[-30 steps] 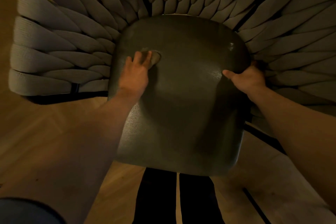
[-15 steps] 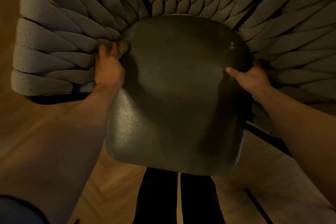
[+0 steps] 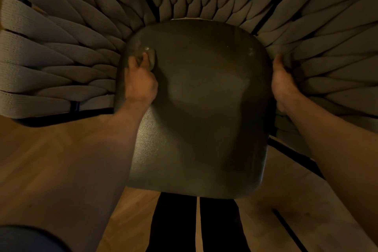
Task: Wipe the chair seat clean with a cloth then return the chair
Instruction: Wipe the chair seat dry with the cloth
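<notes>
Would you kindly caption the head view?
Left hand presses cloth on seat; right hand grips its edge.

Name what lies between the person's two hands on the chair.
In the head view, only bare dark chair seat lies between the left hand, pressing the cloth, and the right hand at the seat's edge.
</notes>
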